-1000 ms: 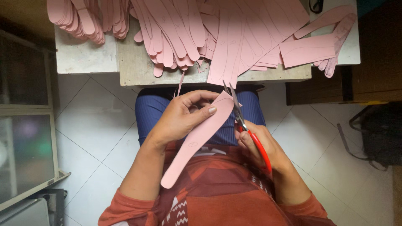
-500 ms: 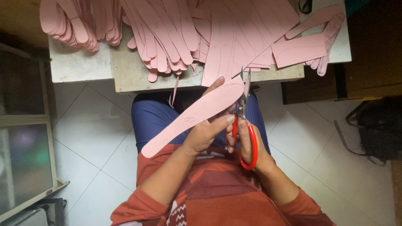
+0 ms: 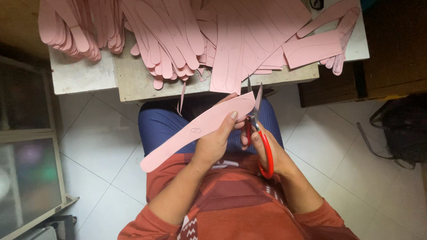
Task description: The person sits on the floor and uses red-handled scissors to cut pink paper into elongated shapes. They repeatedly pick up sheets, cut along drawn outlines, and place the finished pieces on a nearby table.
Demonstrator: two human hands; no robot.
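Best done by pinching the long pink sole-shaped cut-out [image 3: 195,133] firmly near its wide end, as the left hand [image 3: 218,140] does with thumb on top and fingers curled beneath, holding it over the lap just below the table [image 3: 133,86] edge, and feeding the drawn outline slowly into the parted blades of the red-handled scissors [image 3: 258,133]. Gripped by the right hand [image 3: 271,153], fingers closed through the loops. Hard to make out: the pencil line at the blades, the left fingers under the sheet, the pile of pink cut-outs [image 3: 178,35] cut off at the top.
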